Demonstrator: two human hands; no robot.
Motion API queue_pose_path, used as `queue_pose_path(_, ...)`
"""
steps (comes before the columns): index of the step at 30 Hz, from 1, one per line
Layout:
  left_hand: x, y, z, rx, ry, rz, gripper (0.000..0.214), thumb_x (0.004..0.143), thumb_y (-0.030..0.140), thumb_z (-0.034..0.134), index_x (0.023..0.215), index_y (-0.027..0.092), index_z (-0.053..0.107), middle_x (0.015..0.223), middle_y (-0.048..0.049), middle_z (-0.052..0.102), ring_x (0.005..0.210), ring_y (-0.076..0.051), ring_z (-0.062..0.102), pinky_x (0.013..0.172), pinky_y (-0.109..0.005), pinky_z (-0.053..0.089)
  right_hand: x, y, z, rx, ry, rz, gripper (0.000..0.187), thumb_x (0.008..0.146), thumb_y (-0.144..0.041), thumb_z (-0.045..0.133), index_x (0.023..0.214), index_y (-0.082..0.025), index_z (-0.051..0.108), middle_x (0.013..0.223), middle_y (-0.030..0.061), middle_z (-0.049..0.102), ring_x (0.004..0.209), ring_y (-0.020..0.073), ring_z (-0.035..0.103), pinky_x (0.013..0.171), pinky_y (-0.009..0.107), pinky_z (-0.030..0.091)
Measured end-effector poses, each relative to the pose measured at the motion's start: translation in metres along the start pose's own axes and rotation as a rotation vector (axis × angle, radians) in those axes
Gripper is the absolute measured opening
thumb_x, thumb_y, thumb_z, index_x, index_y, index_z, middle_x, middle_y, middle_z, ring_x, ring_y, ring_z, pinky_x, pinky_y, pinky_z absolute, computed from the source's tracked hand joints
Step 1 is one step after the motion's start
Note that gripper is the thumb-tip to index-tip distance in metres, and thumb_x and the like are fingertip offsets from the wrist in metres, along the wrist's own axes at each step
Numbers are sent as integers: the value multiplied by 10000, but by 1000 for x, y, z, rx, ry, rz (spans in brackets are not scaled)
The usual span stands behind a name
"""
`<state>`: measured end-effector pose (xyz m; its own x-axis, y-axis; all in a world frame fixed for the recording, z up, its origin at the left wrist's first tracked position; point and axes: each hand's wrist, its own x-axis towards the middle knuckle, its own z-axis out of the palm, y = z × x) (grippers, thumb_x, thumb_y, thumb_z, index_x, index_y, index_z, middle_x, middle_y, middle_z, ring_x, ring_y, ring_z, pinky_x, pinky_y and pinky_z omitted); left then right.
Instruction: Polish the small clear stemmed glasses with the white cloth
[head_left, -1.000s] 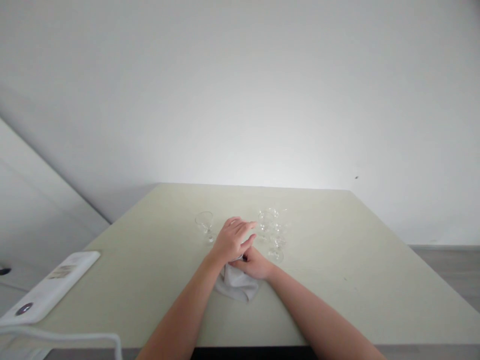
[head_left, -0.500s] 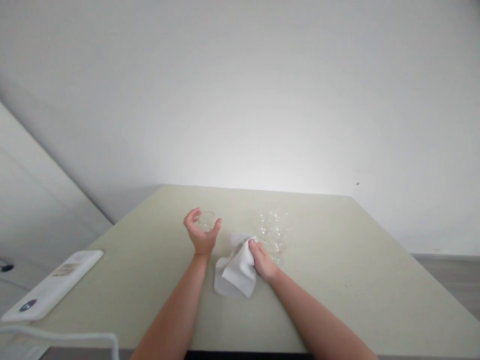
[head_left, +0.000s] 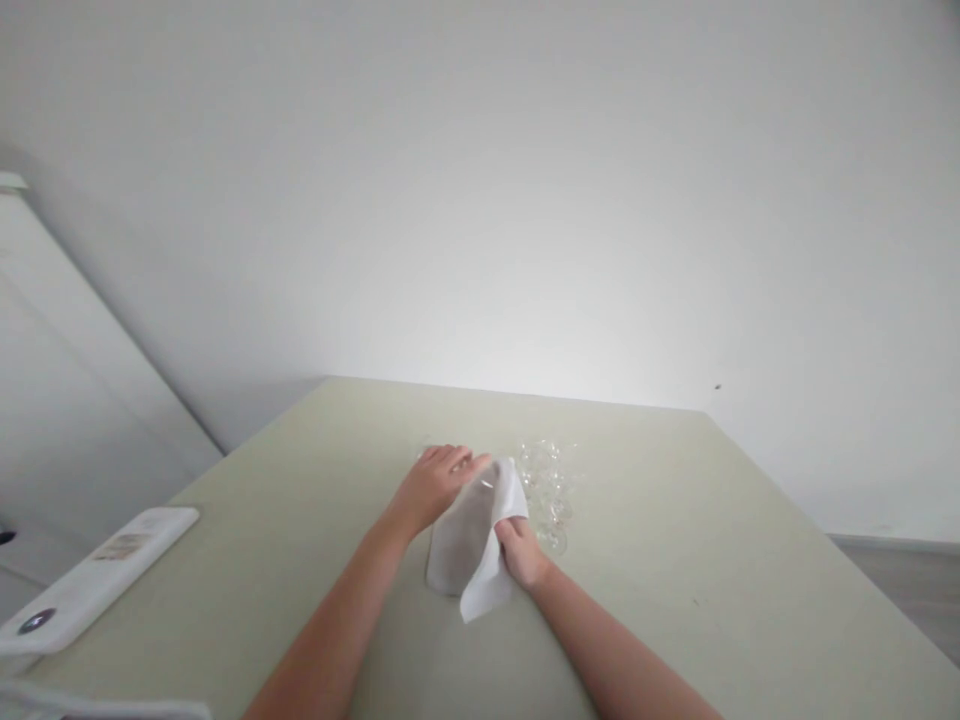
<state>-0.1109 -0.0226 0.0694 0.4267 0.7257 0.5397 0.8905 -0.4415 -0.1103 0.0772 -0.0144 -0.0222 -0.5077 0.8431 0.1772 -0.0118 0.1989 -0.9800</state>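
Observation:
My left hand point(head_left: 439, 482) reaches over the middle of the pale green table point(head_left: 675, 560), its fingers curled round a small clear stemmed glass point(head_left: 482, 481) of which only a bit of rim shows. My right hand point(head_left: 519, 548) pinches a white cloth point(head_left: 480, 540) and holds it up against that glass, hiding most of it. Just right of both hands stands a cluster of clear stemmed glasses point(head_left: 549, 490), close to my right hand's fingers but apart from them.
A flat white device point(head_left: 90, 580) lies at the table's left edge, with a white cable at the bottom left corner. A plain white wall rises behind the table. Grey floor shows at the far right.
My left hand closed on the lone glass at the left and brought it right to the cloth. My right hand lifted the cloth off the table and up against the glass.

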Motion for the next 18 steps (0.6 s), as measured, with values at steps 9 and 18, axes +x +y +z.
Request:
queue_pose_path(9, -18, 13, 20, 47, -38, 81, 312, 905, 152, 494, 1211, 208, 520, 1046, -66, 641, 989, -193, 573, 900, -349, 391, 10, -27, 5, -130, 165, 49, 210, 829, -389, 606, 858, -182, 627, 857, 62, 648, 849, 225, 584, 760, 332, 471)
queue_pose_path(18, -23, 9, 19, 51, -230, -70, 99, 838, 125, 526, 859, 208, 575, 733, -22, 650, 627, -179, 596, 612, -303, 393, -2, -35, 6, -389, -10, -263, 470, 652, -222, 736, 1098, -218, 587, 1090, 78, 581, 949, 235, 576, 858, 348, 478)
